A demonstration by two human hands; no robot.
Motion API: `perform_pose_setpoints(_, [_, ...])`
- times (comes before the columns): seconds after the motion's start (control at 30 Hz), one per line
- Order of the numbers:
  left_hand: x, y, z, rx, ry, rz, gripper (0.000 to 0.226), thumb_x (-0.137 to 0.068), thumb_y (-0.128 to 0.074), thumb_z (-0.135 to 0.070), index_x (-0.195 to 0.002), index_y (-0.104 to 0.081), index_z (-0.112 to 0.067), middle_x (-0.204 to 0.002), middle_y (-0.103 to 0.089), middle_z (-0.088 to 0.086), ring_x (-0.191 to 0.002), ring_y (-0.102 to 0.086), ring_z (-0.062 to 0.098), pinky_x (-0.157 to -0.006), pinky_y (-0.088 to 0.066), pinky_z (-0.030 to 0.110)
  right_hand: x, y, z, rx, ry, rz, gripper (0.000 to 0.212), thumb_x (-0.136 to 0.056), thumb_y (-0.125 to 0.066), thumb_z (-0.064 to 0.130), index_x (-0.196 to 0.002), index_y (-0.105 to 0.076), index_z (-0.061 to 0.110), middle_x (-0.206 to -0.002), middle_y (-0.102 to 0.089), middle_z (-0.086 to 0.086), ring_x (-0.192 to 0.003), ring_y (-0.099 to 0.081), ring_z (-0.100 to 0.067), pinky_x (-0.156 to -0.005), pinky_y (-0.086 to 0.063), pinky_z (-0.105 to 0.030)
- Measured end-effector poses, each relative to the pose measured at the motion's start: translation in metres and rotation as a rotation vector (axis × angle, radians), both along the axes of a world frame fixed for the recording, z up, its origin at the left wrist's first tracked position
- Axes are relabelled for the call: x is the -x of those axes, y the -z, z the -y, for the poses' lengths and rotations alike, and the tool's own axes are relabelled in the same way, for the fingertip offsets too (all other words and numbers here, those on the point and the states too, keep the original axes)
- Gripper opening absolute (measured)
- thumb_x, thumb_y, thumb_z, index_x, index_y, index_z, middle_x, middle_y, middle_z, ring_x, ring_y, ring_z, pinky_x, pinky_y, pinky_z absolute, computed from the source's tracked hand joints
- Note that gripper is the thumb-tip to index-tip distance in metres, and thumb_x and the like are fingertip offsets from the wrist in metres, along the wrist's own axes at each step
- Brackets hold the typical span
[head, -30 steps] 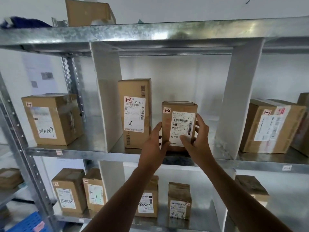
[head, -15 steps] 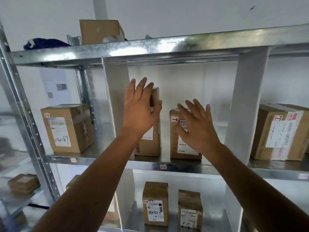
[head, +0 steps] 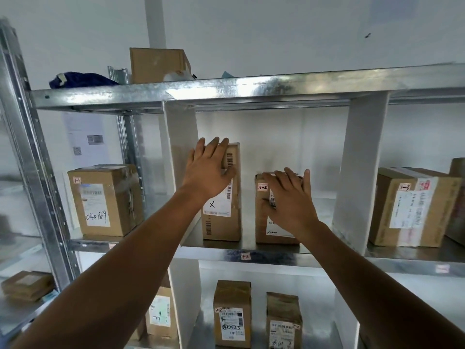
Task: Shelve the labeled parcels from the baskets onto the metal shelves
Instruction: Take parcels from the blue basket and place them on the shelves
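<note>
Shorter parcel (head: 261, 231), frame centre, is overlapped by right hand (head: 289, 202), taller parcel (head: 221, 227) by left hand (head: 208, 172), fingers straight, nothing gripped.

L hand (head: 210, 172) hides tall parcel (head: 221, 227) label top, R hand (head: 289, 200) covers most of short parcel (head: 261, 233) label; box (head: 458, 187) at 3 o'clock cut by frame edge.

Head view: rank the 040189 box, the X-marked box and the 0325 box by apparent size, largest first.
1. 040189 box, widest.
2. X-marked box, tall but narrow, partly behind the left hand.
3. 0325 box, smallest; it sits on a lower shelf, so real size is unsure.
</note>
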State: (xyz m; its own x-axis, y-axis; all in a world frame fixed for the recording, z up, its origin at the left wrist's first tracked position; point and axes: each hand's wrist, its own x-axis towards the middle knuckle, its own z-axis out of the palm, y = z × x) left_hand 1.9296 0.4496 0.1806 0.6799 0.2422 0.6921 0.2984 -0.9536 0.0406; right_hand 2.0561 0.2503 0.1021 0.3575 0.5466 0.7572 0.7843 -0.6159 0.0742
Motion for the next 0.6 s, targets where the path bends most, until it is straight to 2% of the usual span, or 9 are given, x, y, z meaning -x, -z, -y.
perform_pose_setpoints(0.17, [0.008, 0.0, 0.006, -0.002, 0.048, 0.061, 0.077, -0.1, -0.05, -0.056, -0.163, -0.017, -0.026, -0.171, -0.014, 0.001, -0.158, 0.0, 0.032, -0.125, -0.007, 0.053, 0.01, -0.004, 0.003, -0.041, -0.032, -0.088, 0.068, -0.093, -0.031, 0.058, -0.15, -0.05, 0.025, -0.155, -0.051, -0.008, -0.15, -0.038, -0.039, -0.122, -0.01, -0.07])
perform_pose_setpoints(0.33, [0.038, 0.027, 0.023, -0.026, 0.147, 0.205, 0.071, -0.1, -0.047, -0.056, -0.16, -0.029, -0.024, -0.168, -0.025, 0.002, -0.158, -0.009, 0.03, -0.127, -0.007, 0.054, 0.037, 0.0, 0.01, -0.116, -0.123, -0.082, 0.065, -0.096, -0.036, 0.057, -0.15, -0.05, 0.023, -0.158, -0.048, -0.005, -0.153, -0.034, -0.034, -0.124, -0.015, -0.067])
perform_pose_setpoints(0.4, [0.059, 0.049, 0.03, -0.007, 0.159, 0.217, 0.071, -0.1, -0.042, -0.058, -0.161, -0.028, -0.025, -0.168, -0.025, 0.001, -0.158, -0.009, 0.029, -0.127, -0.007, 0.056, 0.055, 0.011, 0.013, -0.128, -0.163, -0.099, 0.066, -0.099, -0.037, 0.06, -0.153, -0.047, 0.023, -0.162, -0.044, -0.002, -0.155, -0.032, -0.029, -0.124, -0.018, -0.066])
perform_pose_setpoints(0.5, [0.092, 0.096, 0.034, 0.053, 0.105, 0.167, 0.069, -0.1, -0.043, -0.059, -0.16, -0.029, -0.027, -0.168, -0.025, -0.001, -0.158, -0.007, 0.026, -0.127, -0.005, 0.054, 0.083, 0.043, 0.011, -0.12, -0.227, -0.194, 0.069, -0.101, -0.033, 0.062, -0.156, -0.044, 0.022, -0.166, -0.038, -0.003, -0.158, -0.024, -0.027, -0.128, -0.008, -0.063])
perform_pose_setpoints(0.6, [0.126, 0.153, 0.031, 0.119, 0.007, 0.076, 0.07, -0.098, -0.039, -0.066, -0.158, -0.03, -0.031, -0.169, -0.021, -0.005, -0.159, -0.001, 0.022, -0.126, 0.0, 0.051, 0.109, 0.084, 0.001, -0.05, -0.295, -0.297, 0.07, -0.101, -0.03, 0.063, -0.156, -0.043, 0.022, -0.165, -0.039, -0.004, -0.159, -0.021, -0.027, -0.129, 0.002, -0.053])
